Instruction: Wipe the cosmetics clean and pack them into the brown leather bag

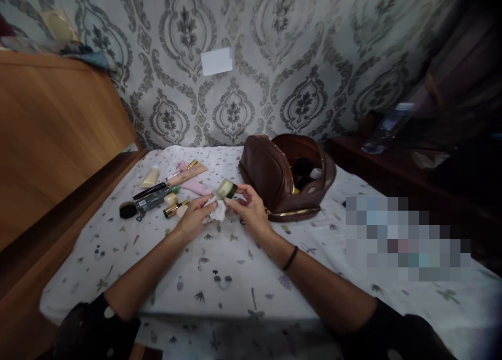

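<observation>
Between my hands is a small greenish cosmetic jar (226, 189) with a dark end, tilted above the cloth. My right hand (251, 208) grips the jar by its dark end. A crumpled white wipe (216, 210) is pinched in my left hand (194, 216) and pressed against the jar's lower side. Just left of my hands lie a pink tube (196, 187), a peach tube (187, 174), a gold-and-black tube (175, 208) and a clear bottle (152, 199). To the right stands an unzipped brown leather bag (261, 166) with items inside, partly hidden.
A cream tube (151, 177) and a round black container (127, 210) lie at the far left of the patterned cloth (219, 255). A wooden cabinet (58, 140) rises on the left. A plastic bottle (386, 130) stands at the right, near a blurred-out patch.
</observation>
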`<state>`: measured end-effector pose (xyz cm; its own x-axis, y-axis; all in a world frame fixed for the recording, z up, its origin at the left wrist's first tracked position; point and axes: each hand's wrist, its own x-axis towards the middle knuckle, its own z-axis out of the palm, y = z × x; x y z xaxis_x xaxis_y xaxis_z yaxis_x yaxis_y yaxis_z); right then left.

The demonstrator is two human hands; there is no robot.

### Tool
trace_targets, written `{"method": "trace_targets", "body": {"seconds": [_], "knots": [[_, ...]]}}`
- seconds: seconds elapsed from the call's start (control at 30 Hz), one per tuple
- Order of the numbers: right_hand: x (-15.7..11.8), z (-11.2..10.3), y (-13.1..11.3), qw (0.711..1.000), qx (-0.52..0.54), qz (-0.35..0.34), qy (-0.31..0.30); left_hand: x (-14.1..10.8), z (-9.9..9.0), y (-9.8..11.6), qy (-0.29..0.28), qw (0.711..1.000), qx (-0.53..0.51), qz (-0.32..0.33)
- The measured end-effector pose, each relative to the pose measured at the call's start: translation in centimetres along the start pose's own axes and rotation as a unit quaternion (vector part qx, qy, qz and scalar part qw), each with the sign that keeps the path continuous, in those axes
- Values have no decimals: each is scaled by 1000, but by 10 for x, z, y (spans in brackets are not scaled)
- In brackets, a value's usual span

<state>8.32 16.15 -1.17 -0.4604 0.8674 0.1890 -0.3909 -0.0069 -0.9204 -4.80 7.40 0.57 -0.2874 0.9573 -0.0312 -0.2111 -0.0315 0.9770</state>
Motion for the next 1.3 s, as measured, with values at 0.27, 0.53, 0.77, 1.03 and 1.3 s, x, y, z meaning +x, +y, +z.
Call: {"method": "trace_targets", "body": {"seconds": [0.27, 0.53, 0.77, 1.03, 1.3], "knots": [[-3, -1, -9, 988, -123, -89, 3, 0, -6, -4, -11, 995, 80, 63], [-2, -3, -8, 990, -125, -60, -6, -4, -7, 1, 58, 972, 173, 147], [5, -5, -1, 998, -48, 33, -26, -5, -8, 8, 69, 959, 208, 180], [5, -3, 3, 976, 89, 166, -107, -1, -9, 10, 110, 939, 238, 222], [8, -6, 6, 970, 127, 186, -92, -3, -10, 8, 85, 893, 355, 264]]}}
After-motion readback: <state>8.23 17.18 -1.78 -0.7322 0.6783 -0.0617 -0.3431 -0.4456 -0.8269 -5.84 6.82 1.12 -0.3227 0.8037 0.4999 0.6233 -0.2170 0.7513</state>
